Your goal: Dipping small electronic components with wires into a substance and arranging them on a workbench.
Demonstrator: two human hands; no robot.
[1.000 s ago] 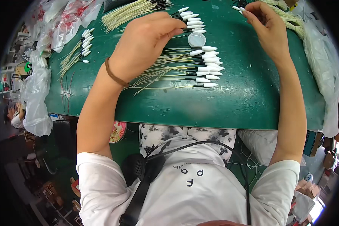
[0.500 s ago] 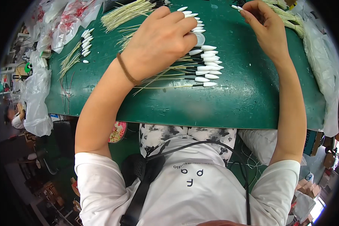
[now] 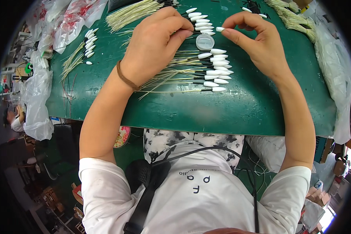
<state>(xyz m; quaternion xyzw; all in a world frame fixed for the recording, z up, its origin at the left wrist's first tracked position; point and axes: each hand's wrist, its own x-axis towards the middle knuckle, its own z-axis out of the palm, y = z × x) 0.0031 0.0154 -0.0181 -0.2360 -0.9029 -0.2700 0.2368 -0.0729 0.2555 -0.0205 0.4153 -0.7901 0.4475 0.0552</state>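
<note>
My left hand [image 3: 154,45] is closed in a pinch on a thin stem, whose dark end shows just past my fingertips. Thumb and forefinger of my right hand [image 3: 259,45] grip a small white pointed tip [image 3: 220,29], a little apart from that stem. Below the gap between the hands stands a small round clear dish [image 3: 205,42]. A row of white-tipped stems [image 3: 219,89] with black collars and pale wires lies in front of the dish. More white tips [image 3: 202,24] lie behind it, their stems partly hidden by my left hand.
A bundle of pale stems [image 3: 130,16] lies at the back of the green table [image 3: 253,113]. White-tipped stems [image 3: 90,46] form a group on the left. Loose white tips [image 3: 246,9] and dark bits lie at the back right, near pale bundles [image 3: 294,21]. Plastic bags [image 3: 335,78] cover the right edge.
My right hand has come left and nearer from the back right, bringing a white tip toward my left hand. My left hand has shifted slightly left, uncovering the dish and the pinched stem's end.
</note>
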